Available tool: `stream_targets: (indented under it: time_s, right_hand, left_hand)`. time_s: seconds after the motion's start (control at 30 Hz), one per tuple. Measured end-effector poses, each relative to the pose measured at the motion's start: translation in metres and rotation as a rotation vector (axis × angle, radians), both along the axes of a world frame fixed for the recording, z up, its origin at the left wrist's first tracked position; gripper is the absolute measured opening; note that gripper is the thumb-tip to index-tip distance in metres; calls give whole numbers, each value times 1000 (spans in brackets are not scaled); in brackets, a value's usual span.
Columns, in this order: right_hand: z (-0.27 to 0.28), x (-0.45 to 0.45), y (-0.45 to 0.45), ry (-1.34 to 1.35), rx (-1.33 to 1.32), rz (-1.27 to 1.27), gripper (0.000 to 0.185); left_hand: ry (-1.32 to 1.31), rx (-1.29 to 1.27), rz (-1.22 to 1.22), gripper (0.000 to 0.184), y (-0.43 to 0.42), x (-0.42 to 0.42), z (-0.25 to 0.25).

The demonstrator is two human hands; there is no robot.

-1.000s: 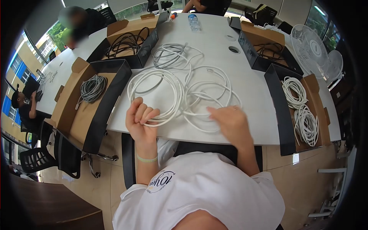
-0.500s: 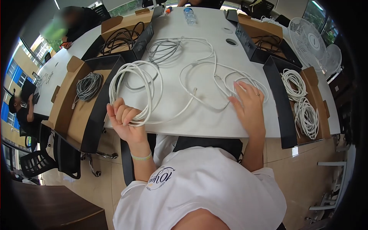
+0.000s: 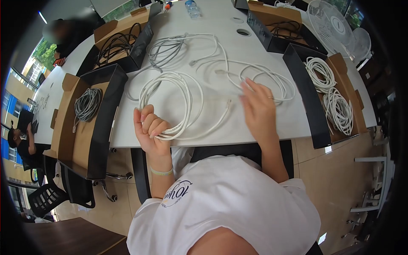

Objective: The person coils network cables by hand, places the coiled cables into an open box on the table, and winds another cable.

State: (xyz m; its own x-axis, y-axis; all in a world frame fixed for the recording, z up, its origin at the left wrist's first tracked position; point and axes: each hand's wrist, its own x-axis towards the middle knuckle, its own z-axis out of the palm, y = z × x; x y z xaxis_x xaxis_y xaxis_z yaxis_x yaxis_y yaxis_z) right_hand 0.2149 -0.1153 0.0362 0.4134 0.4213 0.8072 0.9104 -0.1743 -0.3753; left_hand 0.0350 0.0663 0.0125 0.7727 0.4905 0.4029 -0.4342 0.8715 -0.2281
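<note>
Closed round the lower left part of a coiled white cable (image 3: 187,104) is my left hand (image 3: 152,125), above the table's front edge. The coil's loose end, with a clear plug (image 3: 229,103), points toward my right hand. My right hand (image 3: 258,106) is slightly blurred, fingers apart, with nothing in it. Beside its fingertips, another white cable (image 3: 276,80) lies in loose loops on the white table (image 3: 212,91). A grey cable (image 3: 165,53) spreads in loops behind the held coil.
Left are an open box (image 3: 100,144) with a grey coil (image 3: 88,104) and one with black cables (image 3: 117,47). Right are boxes with white coils (image 3: 338,111) and black cables (image 3: 285,29). A bottle (image 3: 192,9) and fans (image 3: 333,25) stand farther back. Two people are at the left.
My left hand has moved right with the coil, its loops closer together. My right hand has left the white loops and moved left. The view has shifted, and a cable end near the middle is blurred.
</note>
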Motion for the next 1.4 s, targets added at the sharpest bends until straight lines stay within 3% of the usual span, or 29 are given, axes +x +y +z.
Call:
stream_targets:
  time_s: [0.07, 0.1, 0.13, 0.2, 0.33, 0.53, 0.6, 0.73, 0.8, 0.83, 0.87, 0.93, 1.0, 1.07, 1.2, 1.4]
  right_hand:
    - [5, -15, 3, -170, -314, -5, 31]
    - [3, -19, 4, -139, -329, 52, 35]
    - [2, -21, 4, -134, -324, 55, 35]
    - [1, -27, 5, 101, -58, 357, 35]
    - [-3, -41, 5, 97, 24, 303, 32]
    - [-3, -40, 3, -201, -129, 389, 36]
    - [0, -42, 7, -346, 23, 334, 44]
    - [-9, -48, 11, -341, 38, 367, 44]
    - [-23, -60, 10, 177, 127, 374, 40]
    - [-26, -64, 8, 555, 75, 570, 36]
    - [-24, -66, 11, 555, 73, 577, 36]
    - [-17, -77, 20, 1109, -87, 951, 43]
    - [-21, -84, 27, 1107, -5, 1053, 53]
    - [-9, -92, 35, 1433, 192, 993, 54]
    - [-15, -78, 26, 1305, 262, 942, 48]
    - [-12, -67, 18, 1302, 507, 766, 43]
  left_hand:
    - [-25, -56, -80, 27, -3, 1, 1]
    - [-21, -53, -81, 27, -5, 2, 2]
    - [-43, -80, -91, 28, -6, 1, 3]
    - [-76, -124, -101, 30, -7, -1, 4]
    - [-153, -147, -80, 33, -10, -9, 13]
    - [-172, 29, 133, 34, -18, -20, 29]
    - [-151, 45, 164, 34, -21, -18, 28]
    - [21, 85, 339, 33, -26, -13, 23]
    - [161, 223, 645, 32, -31, -9, 20]
    - [145, 240, 690, 31, -33, -7, 20]
    - [164, 257, 718, 30, -37, -5, 20]
    - [137, 309, 691, 28, -41, -1, 16]
    - [158, 331, 644, 29, -46, 1, 18]
    - [176, 405, 592, 30, -49, 2, 19]
    - [204, 620, 514, 24, -46, 7, 15]
    - [317, 563, 498, 25, -51, 16, 7]
